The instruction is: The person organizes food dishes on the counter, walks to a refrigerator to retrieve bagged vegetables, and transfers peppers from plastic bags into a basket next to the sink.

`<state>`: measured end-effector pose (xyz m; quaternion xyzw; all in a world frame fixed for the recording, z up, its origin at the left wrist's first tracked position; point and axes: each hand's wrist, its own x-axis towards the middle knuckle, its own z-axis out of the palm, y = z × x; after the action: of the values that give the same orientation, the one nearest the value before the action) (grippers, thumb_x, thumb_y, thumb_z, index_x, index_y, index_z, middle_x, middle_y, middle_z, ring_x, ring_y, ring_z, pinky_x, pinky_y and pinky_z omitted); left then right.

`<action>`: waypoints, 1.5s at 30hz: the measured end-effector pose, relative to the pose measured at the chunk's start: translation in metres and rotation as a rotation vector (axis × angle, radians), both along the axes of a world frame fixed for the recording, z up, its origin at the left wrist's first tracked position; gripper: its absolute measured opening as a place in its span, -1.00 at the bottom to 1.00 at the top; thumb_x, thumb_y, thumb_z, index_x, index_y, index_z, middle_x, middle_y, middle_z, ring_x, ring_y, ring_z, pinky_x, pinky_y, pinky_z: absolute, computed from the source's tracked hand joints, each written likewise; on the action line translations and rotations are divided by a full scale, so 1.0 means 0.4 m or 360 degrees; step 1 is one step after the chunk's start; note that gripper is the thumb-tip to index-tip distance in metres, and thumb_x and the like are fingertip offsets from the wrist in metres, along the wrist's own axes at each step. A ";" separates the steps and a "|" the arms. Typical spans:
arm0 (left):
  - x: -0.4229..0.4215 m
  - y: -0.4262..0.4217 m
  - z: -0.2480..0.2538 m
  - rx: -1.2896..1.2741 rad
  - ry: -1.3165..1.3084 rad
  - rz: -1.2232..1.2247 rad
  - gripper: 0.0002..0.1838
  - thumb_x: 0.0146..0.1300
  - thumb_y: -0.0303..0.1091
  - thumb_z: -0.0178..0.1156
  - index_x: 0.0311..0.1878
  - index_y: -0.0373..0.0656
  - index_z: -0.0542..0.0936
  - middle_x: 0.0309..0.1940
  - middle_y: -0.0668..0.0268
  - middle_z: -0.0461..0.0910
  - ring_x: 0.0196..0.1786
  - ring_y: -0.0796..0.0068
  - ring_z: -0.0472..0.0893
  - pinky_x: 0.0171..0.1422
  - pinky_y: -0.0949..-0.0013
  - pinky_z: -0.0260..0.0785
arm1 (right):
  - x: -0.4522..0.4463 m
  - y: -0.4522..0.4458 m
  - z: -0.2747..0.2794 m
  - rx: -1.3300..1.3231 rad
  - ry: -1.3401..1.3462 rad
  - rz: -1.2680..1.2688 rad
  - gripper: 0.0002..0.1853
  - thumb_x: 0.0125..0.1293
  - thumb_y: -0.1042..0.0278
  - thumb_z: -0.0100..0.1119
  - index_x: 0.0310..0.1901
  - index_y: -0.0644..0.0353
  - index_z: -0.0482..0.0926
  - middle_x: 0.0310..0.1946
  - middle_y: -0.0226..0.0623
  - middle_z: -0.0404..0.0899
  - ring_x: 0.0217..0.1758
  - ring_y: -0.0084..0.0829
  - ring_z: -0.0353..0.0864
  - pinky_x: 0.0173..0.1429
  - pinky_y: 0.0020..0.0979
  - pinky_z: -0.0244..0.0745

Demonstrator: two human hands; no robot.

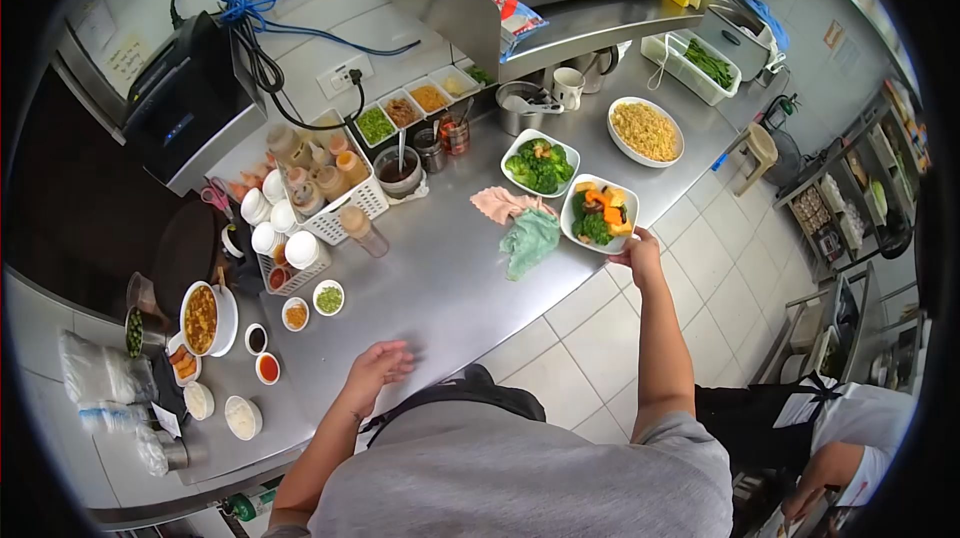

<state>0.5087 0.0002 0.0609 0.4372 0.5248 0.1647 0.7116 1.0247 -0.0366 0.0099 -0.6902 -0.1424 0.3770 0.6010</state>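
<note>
Our right hand (640,250) is clamped on the near right rim of a square white bowl of broccoli and orange vegetable pieces (568,222), at the near edge of the steel counter (450,298), on the right; whether the bowl is lifted, we cannot tell. Our left hand (383,368) hangs over the counter's near side, its fingers loosely apart. Just left of the bowl lie a crumpled green cloth (530,241) and a pink cloth (503,204). Just beyond that bowl we see a white bowl of broccoli (532,189), and farther right, a round bowl of fried rice (635,157). Left of our left hand stand a cup of red sauce (267,380) and a cup of dark sauce (257,351); farther off, a squeeze bottle (363,231) is near a white basket of bottles (348,219).
</note>
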 end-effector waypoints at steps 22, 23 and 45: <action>-0.061 -0.007 -0.150 -0.0178 -0.0028 0.0487 -0.27 0.20 -0.49 0.08 0.44 -0.17 0.05 0.01 0.11 0.39 -0.13 0.29 0.61 -0.09 0.28 0.57 | -0.160 0.273 -0.207 0.0126 -0.0706 0.0431 -0.67 0.37 0.28 -0.03 0.08 0.28 0.39 -0.25 -0.24 0.55 -0.30 -0.37 0.59 -0.16 -0.40 0.53; -0.072 -0.015 -0.162 -0.0215 -0.0045 0.0533 -0.27 0.20 -0.50 0.07 0.44 -0.16 0.04 0.02 0.10 0.37 -0.11 0.28 0.60 -0.08 0.27 0.57 | -0.182 0.312 -0.095 0.0005 -0.0222 -0.0138 -0.56 0.36 0.23 -0.01 0.19 0.28 0.29 -0.17 -0.09 0.51 -0.28 -0.23 0.59 -0.16 -0.31 0.57; -0.864 -0.024 -0.122 0.0362 0.2022 0.1297 0.35 -0.32 -0.05 0.56 0.48 -0.08 -0.14 0.30 -0.07 0.22 0.33 -0.06 0.26 0.35 -0.07 0.17 | -0.271 0.188 0.250 -0.0061 -0.0334 0.0719 -0.70 0.15 0.50 -0.07 -0.06 0.32 0.47 -0.50 -0.26 0.58 -0.61 -0.54 0.51 -0.54 -0.61 0.41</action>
<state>0.1633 -0.0093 0.0123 0.2902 0.9330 0.1841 0.1065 0.9163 0.0384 0.1099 -0.6875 -0.3475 0.4307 0.4702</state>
